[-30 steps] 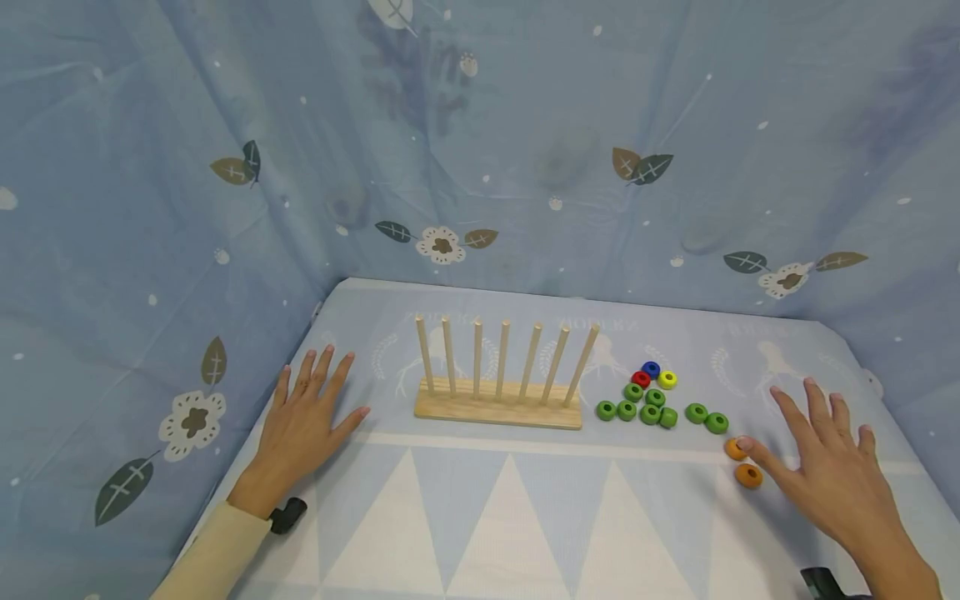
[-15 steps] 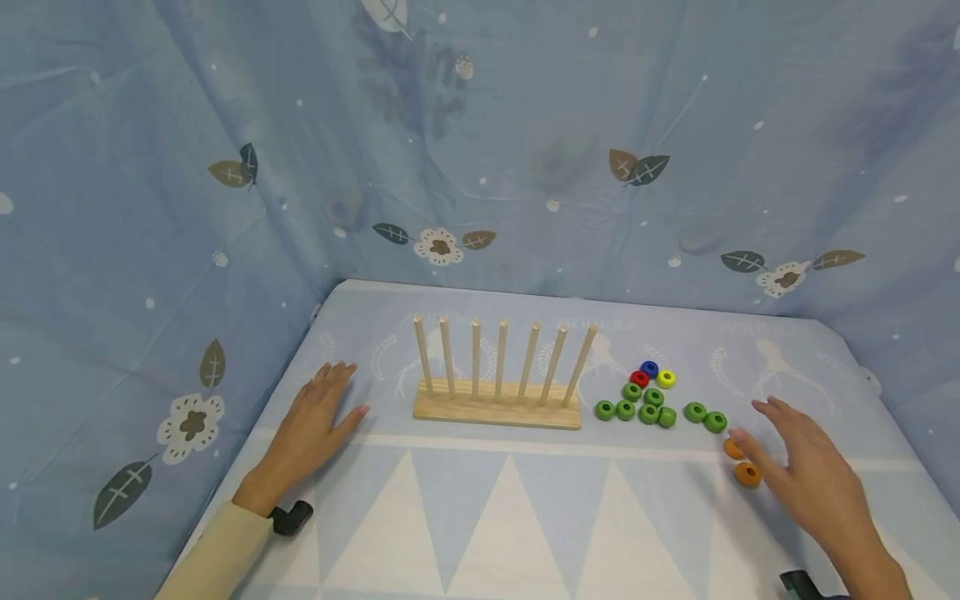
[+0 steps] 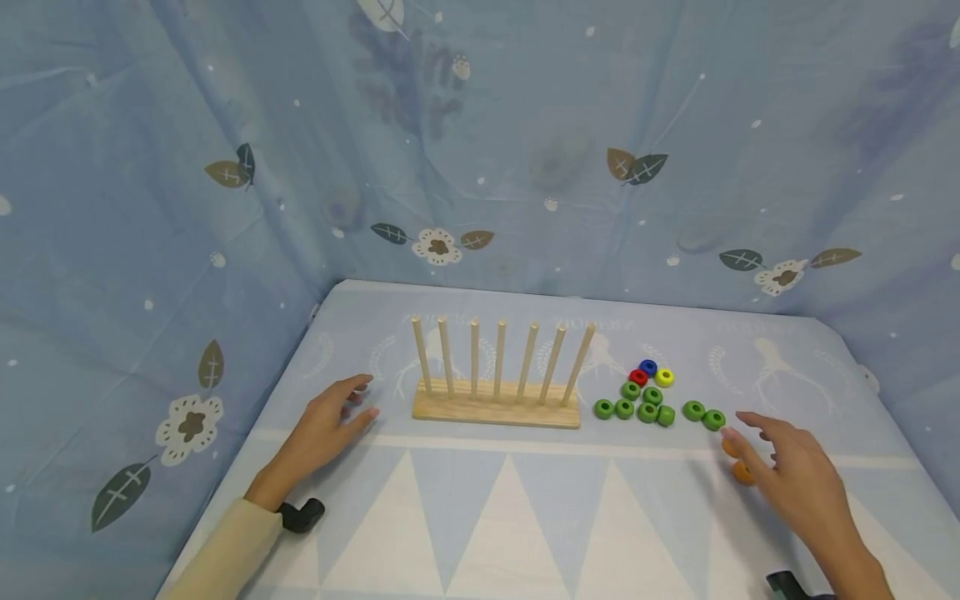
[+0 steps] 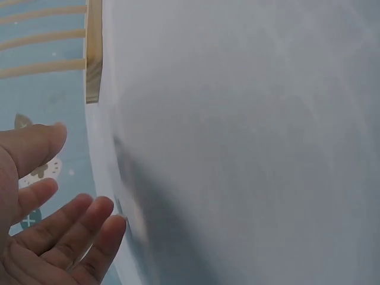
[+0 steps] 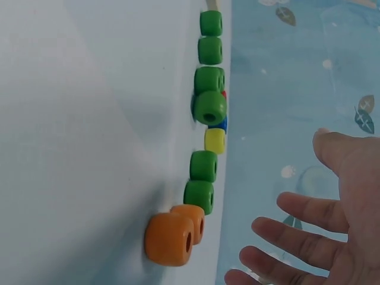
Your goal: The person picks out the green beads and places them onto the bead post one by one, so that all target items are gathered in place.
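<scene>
My left hand (image 3: 322,429) hovers left of a wooden peg stand (image 3: 495,408), its fingers loosely bent around nothing. In the left wrist view its thumb and fingers (image 4: 110,237) are spread apart, with the stand's end (image 4: 93,77) beyond them. On the right, my right hand (image 3: 798,471) hangs over two orange beads (image 3: 742,473), overlapping them in the head view. The right wrist view shows its fingers (image 5: 291,237) relaxed and apart from the orange beads (image 5: 169,240). Several green beads (image 3: 648,412) lie between that hand and the stand.
A red bead (image 3: 638,377), a blue bead (image 3: 648,367) and a yellow bead (image 3: 664,377) sit behind the green ones. Several upright pegs (image 3: 501,358) rise from the stand. A patterned blue curtain (image 3: 525,167) closes off the table (image 3: 465,517) at the back and sides.
Both hands have drawn their fingers in from a wide spread to a looser bend. The right hand has shifted left over the orange beads; the left has moved slightly right. Beads and stand stay put.
</scene>
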`<state>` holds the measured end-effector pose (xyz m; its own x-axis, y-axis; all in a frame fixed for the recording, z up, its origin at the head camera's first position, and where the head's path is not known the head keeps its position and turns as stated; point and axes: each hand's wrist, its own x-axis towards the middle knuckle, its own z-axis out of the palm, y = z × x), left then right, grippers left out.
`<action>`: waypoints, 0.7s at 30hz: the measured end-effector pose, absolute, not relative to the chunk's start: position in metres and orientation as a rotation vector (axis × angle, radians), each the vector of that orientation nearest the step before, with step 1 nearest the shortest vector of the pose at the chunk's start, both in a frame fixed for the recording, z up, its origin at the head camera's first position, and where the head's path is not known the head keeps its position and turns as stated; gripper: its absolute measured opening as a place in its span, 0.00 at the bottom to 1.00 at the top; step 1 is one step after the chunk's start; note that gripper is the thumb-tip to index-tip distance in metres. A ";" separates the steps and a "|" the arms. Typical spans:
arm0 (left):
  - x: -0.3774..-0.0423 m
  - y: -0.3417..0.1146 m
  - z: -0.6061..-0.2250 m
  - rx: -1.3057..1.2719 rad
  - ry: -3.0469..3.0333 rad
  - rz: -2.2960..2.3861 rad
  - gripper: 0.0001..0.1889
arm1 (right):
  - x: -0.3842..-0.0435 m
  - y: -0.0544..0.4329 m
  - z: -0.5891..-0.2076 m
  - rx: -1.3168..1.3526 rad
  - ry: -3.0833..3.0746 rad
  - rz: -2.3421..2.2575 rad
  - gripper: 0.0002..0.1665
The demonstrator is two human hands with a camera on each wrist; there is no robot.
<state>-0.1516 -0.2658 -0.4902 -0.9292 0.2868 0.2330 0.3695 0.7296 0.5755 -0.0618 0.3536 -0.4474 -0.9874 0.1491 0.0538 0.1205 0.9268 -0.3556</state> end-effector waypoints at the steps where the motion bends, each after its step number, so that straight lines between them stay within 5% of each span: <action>1: -0.152 -0.265 -0.491 -0.543 -2.795 -0.979 0.30 | -0.062 0.353 -0.448 -0.207 -3.009 0.560 0.40; 21: -0.167 -0.244 -0.498 -0.565 -2.820 -1.216 0.32 | -0.065 0.337 -0.465 -0.107 -2.966 0.613 0.32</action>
